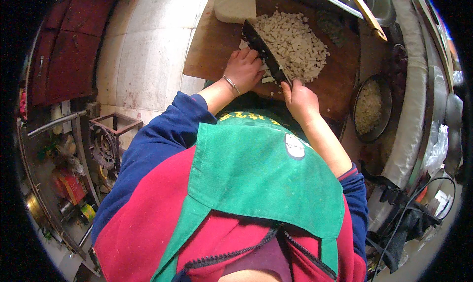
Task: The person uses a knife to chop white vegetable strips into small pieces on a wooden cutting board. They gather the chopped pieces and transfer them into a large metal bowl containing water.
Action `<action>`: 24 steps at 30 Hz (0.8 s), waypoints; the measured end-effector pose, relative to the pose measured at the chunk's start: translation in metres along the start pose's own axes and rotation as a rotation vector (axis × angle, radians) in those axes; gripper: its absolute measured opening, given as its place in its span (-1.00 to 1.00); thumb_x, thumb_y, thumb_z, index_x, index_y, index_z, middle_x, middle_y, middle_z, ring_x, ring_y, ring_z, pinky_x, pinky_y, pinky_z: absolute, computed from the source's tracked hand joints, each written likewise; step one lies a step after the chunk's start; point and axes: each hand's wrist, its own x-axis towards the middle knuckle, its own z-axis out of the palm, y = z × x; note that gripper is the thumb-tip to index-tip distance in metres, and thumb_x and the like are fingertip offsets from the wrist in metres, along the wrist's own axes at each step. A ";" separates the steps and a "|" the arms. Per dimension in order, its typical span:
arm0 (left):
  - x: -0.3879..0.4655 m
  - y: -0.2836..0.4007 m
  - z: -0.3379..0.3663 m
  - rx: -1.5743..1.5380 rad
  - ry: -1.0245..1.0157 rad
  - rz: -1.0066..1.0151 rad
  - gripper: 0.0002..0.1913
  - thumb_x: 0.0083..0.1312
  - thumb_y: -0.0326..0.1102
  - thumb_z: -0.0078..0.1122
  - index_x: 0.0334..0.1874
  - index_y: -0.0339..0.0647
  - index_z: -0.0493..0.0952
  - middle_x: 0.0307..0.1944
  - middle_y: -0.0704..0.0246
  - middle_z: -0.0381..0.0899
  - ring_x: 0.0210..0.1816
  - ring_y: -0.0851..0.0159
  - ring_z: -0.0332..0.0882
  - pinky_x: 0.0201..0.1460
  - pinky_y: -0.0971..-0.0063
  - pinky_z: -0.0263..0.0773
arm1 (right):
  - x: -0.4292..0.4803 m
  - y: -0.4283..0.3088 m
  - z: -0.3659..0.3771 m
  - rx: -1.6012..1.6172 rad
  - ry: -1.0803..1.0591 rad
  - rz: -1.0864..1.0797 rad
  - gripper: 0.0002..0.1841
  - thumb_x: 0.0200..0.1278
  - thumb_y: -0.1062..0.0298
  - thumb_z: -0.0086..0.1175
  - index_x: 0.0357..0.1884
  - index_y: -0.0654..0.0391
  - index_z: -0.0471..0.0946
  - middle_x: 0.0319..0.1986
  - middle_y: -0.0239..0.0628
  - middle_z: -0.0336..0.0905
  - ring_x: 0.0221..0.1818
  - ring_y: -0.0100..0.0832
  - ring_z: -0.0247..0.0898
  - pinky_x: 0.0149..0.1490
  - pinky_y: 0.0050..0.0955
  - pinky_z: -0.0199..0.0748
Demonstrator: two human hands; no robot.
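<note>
My right hand (303,100) grips the handle end of a dark-bladed cleaver (265,52), which slants across the wooden cutting board (210,56). To the left of the blade, my left hand (244,69) has its fingers curled down on white strips (267,79), which its fingers partly cover. A broad heap of small white cubes (295,45), perhaps tofu, lies on the board to the right of the cleaver. Above the blade's tip sits a large white block (235,4) with rounded corners, cut off by the picture's top edge.
Right of the board stands a dark round pan (372,108) with pale chopped food. A wooden stick (366,12) juts in at the upper right. On the left are a rusty metal stove frame (115,134), a rack (59,123) and dark red cabinets (70,45).
</note>
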 end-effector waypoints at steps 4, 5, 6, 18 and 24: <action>-0.007 -0.011 -0.009 -0.191 0.133 -0.010 -0.76 0.05 -0.28 0.23 -0.24 -0.18 0.52 -0.10 0.22 0.42 -0.04 0.02 0.34 0.03 0.18 0.28 | 0.000 0.001 0.001 -0.026 0.032 -0.020 -0.52 0.34 -0.08 -0.16 -0.37 0.23 0.42 -0.60 0.07 0.53 -0.48 0.11 0.50 -0.37 0.01 0.44; -0.010 -0.015 -0.013 -0.219 0.162 -0.024 -0.76 0.05 -0.31 0.23 -0.23 -0.19 0.52 -0.11 0.20 0.42 -0.05 0.01 0.35 0.02 0.18 0.29 | 0.000 0.001 0.001 -0.021 0.028 -0.020 -0.52 0.34 -0.08 -0.17 -0.36 0.23 0.42 -0.60 0.07 0.53 -0.48 0.11 0.50 -0.36 0.01 0.44; -0.012 -0.019 -0.017 -0.211 0.137 -0.018 -0.77 0.04 -0.35 0.23 -0.24 -0.18 0.52 -0.12 0.21 0.43 -0.07 0.02 0.36 0.01 0.20 0.31 | 0.000 0.001 0.002 -0.019 0.024 -0.017 -0.52 0.34 -0.08 -0.17 -0.36 0.23 0.42 -0.59 0.07 0.53 -0.47 0.10 0.50 -0.36 0.01 0.44; 0.003 -0.017 -0.022 -0.069 -0.228 0.065 -0.65 -0.05 -0.32 0.21 -0.13 0.01 0.56 -0.12 0.31 0.40 -0.01 0.09 0.32 0.02 0.21 0.28 | 0.000 0.000 0.000 0.012 0.003 -0.003 -0.53 0.35 -0.06 -0.17 -0.36 0.24 0.40 -0.56 0.13 0.52 -0.43 0.16 0.47 -0.34 0.05 0.42; 0.009 -0.015 -0.029 0.022 -0.356 0.053 -0.61 -0.03 -0.24 0.28 -0.08 0.02 0.54 0.00 0.22 0.36 0.07 0.01 0.29 0.08 0.14 0.26 | 0.000 0.001 0.001 -0.002 0.003 0.002 -0.54 0.34 -0.06 -0.16 -0.35 0.23 0.40 -0.56 0.12 0.52 -0.43 0.16 0.47 -0.34 0.05 0.41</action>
